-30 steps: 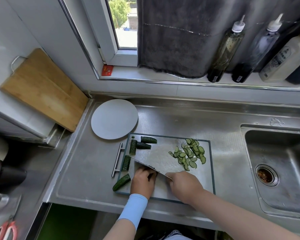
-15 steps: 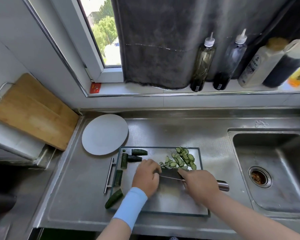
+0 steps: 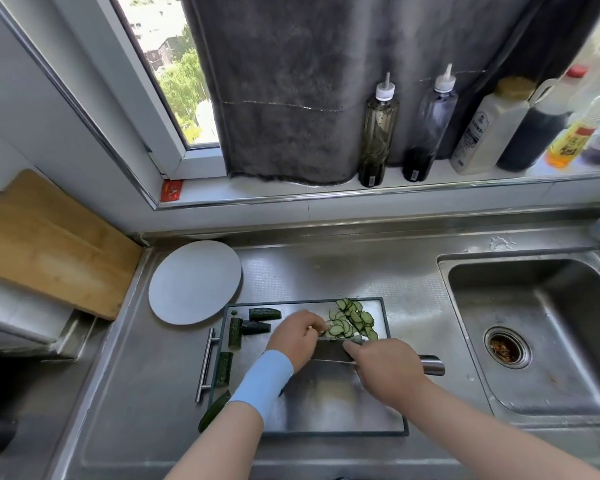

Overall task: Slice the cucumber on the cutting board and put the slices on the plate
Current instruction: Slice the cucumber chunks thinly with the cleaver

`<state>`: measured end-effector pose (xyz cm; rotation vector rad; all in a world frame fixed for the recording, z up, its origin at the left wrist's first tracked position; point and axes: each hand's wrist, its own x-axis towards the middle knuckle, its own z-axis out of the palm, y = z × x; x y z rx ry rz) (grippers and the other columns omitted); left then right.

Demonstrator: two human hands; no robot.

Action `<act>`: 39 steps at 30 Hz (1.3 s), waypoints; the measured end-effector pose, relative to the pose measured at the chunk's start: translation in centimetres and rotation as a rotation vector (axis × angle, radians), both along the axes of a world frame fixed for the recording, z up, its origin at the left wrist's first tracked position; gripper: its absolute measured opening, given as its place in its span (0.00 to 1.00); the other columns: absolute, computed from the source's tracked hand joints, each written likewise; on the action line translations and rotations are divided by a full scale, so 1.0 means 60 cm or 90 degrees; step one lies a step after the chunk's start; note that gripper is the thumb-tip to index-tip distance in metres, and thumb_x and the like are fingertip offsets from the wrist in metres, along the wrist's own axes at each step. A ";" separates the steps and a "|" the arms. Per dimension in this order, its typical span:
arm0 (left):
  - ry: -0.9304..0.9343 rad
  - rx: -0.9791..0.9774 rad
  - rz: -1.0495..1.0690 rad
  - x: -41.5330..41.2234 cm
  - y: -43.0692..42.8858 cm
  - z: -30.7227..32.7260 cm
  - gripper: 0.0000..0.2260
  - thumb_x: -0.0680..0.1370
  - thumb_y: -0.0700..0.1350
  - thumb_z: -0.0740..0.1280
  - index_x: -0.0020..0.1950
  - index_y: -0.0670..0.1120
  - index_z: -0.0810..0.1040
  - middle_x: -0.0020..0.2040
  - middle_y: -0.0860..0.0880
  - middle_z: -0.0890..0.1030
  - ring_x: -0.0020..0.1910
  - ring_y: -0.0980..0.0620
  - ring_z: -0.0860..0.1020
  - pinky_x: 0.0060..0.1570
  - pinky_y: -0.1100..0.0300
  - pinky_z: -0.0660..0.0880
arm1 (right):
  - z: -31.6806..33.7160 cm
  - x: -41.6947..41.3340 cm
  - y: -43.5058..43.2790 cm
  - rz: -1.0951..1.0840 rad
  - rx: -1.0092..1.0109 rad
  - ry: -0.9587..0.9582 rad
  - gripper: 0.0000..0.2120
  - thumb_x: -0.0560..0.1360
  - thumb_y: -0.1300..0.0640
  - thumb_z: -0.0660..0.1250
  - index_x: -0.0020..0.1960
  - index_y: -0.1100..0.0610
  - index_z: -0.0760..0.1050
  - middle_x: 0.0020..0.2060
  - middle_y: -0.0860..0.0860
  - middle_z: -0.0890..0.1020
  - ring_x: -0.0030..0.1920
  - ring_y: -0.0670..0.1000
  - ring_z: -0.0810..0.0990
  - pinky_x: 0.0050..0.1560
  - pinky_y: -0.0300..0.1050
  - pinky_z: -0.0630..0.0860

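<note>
A wooden board (image 3: 52, 244) is propped at the left; a grey towel (image 3: 284, 88) is hung above the sill, where bottles (image 3: 430, 126) are lined.

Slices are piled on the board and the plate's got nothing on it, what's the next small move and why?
Probably nudge the cucumber slices onto the flat of the cleaver with the left hand. The right hand holds the cleaver low against the pile's near edge, the left hand touches its left side, and the plate holds no slices.

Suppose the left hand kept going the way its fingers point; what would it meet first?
The pile of cucumber slices on the cutting board, directly ahead of the left hand; they may be touching.
</note>
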<state>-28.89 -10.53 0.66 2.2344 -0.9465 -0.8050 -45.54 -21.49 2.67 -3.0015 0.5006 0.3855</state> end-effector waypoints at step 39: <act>-0.149 -0.101 0.237 -0.016 0.176 -0.052 0.07 0.72 0.36 0.65 0.39 0.47 0.74 0.41 0.53 0.72 0.41 0.56 0.72 0.42 0.65 0.69 | -0.006 0.026 0.057 -0.140 0.298 -0.012 0.12 0.82 0.50 0.56 0.40 0.48 0.69 0.40 0.47 0.77 0.41 0.54 0.75 0.38 0.46 0.68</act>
